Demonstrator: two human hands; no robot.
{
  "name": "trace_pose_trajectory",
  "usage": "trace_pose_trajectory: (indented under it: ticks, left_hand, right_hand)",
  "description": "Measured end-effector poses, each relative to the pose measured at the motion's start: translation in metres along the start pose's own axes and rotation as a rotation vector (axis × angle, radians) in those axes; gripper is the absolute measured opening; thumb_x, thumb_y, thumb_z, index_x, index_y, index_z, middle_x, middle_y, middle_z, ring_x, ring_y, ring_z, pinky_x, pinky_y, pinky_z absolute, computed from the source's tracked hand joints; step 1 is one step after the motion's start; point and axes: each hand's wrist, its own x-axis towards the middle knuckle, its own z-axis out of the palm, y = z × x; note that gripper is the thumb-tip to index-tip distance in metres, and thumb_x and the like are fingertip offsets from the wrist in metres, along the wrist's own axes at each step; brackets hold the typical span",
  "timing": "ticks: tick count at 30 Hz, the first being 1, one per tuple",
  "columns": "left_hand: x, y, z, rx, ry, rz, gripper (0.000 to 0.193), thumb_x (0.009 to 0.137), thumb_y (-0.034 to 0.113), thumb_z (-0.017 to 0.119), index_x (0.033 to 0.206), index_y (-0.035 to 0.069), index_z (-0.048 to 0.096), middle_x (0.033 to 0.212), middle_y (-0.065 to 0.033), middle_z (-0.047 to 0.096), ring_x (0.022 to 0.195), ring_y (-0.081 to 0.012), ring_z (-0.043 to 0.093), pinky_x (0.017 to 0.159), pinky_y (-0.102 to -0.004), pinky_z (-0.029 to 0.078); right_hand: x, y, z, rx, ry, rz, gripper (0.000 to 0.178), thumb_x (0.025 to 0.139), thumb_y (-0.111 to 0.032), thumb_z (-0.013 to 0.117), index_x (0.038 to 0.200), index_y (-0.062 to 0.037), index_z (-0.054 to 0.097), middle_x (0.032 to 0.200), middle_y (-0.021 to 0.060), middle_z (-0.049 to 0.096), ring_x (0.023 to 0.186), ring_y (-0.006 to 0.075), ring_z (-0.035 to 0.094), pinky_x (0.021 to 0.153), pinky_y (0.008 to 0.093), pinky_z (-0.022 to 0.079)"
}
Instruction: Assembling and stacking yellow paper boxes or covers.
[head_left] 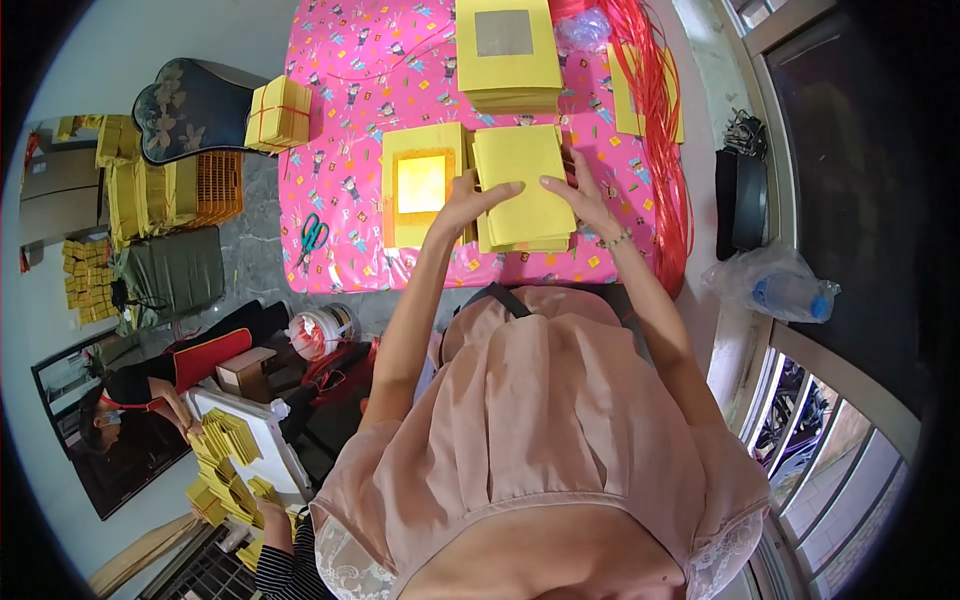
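Both my hands grip a stack of yellow paper (522, 160) on the pink table in front of me. My left hand (472, 205) wraps its left edge, with the thumb lying across the top sheet. My right hand (584, 196) clasps the right edge, its thumb also on top and the other fingers partly hidden beside the stack. The sheets are slightly uneven at the lower edge. Just left of it, close to my left hand, lies another yellow paper stack (396, 233) bearing an orange-bordered square with a bright, shiny centre (422, 184).
A tall yellow paper stack (508, 75) with a silvery square stands farther back. Red ribbons (655, 130) hang along the table's right side. Green-handled scissors (313, 236) and a tied yellow bundle (280, 114) lie left. Another person (150, 395) works with yellow paper at lower left.
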Motion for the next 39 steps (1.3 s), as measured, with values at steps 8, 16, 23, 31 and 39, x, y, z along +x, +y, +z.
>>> trace_pose_trajectory:
  ticks: [8, 16, 23, 31, 39]
  left_hand:
    - [0.013, -0.062, 0.029, -0.733, 0.091, 0.249, 0.076, 0.097, 0.065, 0.024, 0.15, 0.011, 0.025, 0.145, -0.0101, 0.039, 0.132, -0.0207, 0.04, 0.109, -0.0361, 0.034]
    - [0.015, -0.065, 0.038, -0.817, 0.121, 0.201, 0.075, 0.096, 0.065, 0.029, 0.142, 0.006, 0.038, 0.131, -0.0109, 0.052, 0.116, -0.0201, 0.054, 0.097, -0.0327, 0.046]
    - [0.018, -0.066, 0.045, -0.788, 0.153, 0.194, 0.075, 0.095, 0.066, 0.03, 0.138, 0.006, 0.043, 0.126, -0.0108, 0.056, 0.11, -0.0184, 0.057, 0.091, -0.031, 0.049]
    - [0.026, -0.072, 0.047, -0.842, 0.11, 0.199, 0.074, 0.097, 0.065, 0.027, 0.14, 0.006, 0.04, 0.126, -0.0107, 0.055, 0.11, -0.0182, 0.057, 0.093, -0.0312, 0.049]
    - [0.026, -0.063, 0.03, -0.685, 0.247, 0.399, 0.076, 0.098, 0.063, 0.023, 0.15, 0.009, 0.023, 0.144, -0.0082, 0.04, 0.131, -0.0198, 0.038, 0.11, -0.0346, 0.031]
  right_hand:
    - [-0.003, 0.004, 0.006, 0.094, -0.028, 0.085, 0.094, 0.087, -0.045, 0.064, 0.15, 0.0017, 0.011, 0.153, 0.018, 0.02, 0.143, 0.0265, 0.018, 0.116, 0.0388, 0.018]
    - [0.006, 0.069, 0.005, 0.488, -0.02, 0.037, 0.084, 0.097, -0.061, 0.033, 0.152, -0.0028, 0.007, 0.156, 0.0102, 0.019, 0.143, 0.0218, 0.019, 0.116, 0.0353, 0.021]
    - [-0.009, 0.054, 0.024, 0.708, 0.168, 0.252, 0.059, 0.1, -0.05, 0.038, 0.146, -0.0122, 0.037, 0.14, 0.0021, 0.048, 0.122, 0.0164, 0.051, 0.1, 0.0328, 0.045]
    - [0.0, 0.073, 0.018, 1.004, -0.032, 0.21, 0.057, 0.101, -0.048, 0.039, 0.146, -0.0124, 0.037, 0.14, 0.0038, 0.048, 0.124, 0.0157, 0.049, 0.104, 0.0328, 0.042]
    - [0.004, 0.059, 0.012, 0.508, 0.09, 0.134, 0.058, 0.103, -0.049, 0.029, 0.152, -0.0195, 0.02, 0.143, 0.0038, 0.043, 0.126, 0.0175, 0.047, 0.104, 0.0313, 0.041]
